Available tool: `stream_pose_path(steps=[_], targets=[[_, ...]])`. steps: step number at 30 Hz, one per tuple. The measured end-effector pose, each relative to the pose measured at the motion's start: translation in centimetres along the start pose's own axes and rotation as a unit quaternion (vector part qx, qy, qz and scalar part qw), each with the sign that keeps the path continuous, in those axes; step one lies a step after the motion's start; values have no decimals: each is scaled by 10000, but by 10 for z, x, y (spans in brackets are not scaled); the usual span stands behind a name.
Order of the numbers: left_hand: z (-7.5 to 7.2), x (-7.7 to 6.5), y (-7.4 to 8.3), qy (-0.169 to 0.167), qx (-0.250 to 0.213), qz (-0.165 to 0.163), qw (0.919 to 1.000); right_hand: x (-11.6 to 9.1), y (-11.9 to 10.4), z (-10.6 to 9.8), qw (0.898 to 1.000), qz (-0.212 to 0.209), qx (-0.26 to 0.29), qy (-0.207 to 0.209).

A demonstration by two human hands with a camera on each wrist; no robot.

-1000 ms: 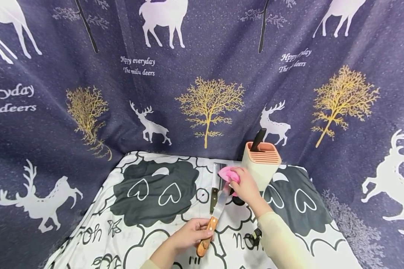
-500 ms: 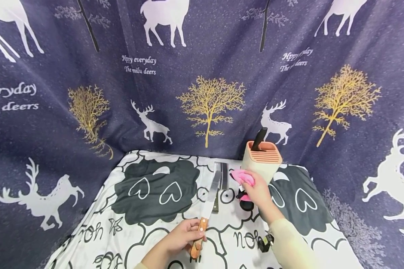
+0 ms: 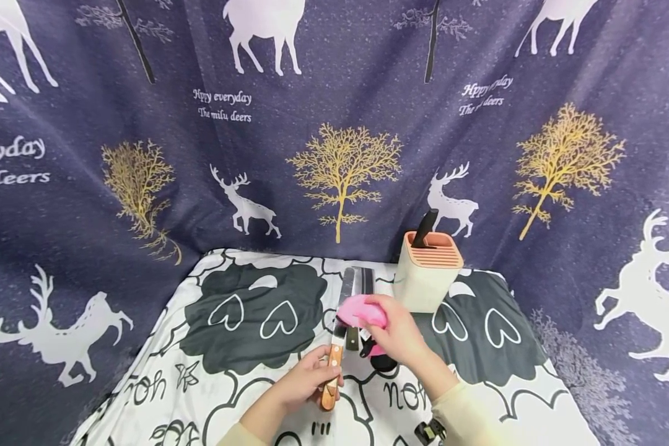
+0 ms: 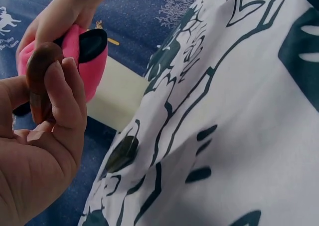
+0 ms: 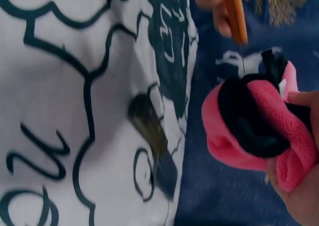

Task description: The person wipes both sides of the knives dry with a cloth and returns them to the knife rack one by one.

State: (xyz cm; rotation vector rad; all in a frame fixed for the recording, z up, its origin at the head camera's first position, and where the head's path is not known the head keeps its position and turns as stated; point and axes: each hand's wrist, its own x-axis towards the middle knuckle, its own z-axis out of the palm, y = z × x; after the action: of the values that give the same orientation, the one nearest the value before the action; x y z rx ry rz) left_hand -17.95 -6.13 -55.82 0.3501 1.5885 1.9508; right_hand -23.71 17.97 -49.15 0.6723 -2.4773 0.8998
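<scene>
My left hand (image 3: 306, 379) grips the orange wooden handle (image 3: 335, 357) of a kitchen knife, its blade (image 3: 347, 282) pointing away from me. In my right hand (image 3: 399, 331) is a pink cloth (image 3: 354, 308) with black trim, bunched over the lower part of the blade. The cloth hides that stretch of steel. In the right wrist view, black-edged folds of the cloth (image 5: 224, 128) surround the blade just beyond the handle (image 5: 236, 16). Beneath lies a cleaver (image 3: 367, 279) with a dark handle (image 3: 352, 339), partly covered in the head view.
A cream knife block (image 3: 418, 288) with an orange slotted top stands at the back right, one black-handled knife (image 3: 425, 228) in it. A patterned black-and-white cloth (image 3: 267, 396) covers the table. Behind hangs a dark blue curtain (image 3: 290, 142) with deer and trees.
My right hand first drew the pink cloth rightward off the blade, then brought it back left onto the blade near the handle. The knife has swung left and now points more straight ahead.
</scene>
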Motion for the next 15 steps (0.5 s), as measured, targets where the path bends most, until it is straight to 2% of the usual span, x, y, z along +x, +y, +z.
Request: stream_pose_path(steps=[3, 6, 10, 15], targets=[[4, 3, 2, -31, -25, 14, 10000, -4, -11, 8, 9995, -261, -194, -36], [7, 5, 2, -132, -146, 16, 9998, -8, -20, 18, 9987, -250, -387, -199], [7, 6, 1, -281, -392, 14, 9988, -12, -27, 31, 9980, 98, -379, -495], [5, 5, -3, -276, -469, -31, 9985, -16, -31, 43, 9972, 485, -186, -536]])
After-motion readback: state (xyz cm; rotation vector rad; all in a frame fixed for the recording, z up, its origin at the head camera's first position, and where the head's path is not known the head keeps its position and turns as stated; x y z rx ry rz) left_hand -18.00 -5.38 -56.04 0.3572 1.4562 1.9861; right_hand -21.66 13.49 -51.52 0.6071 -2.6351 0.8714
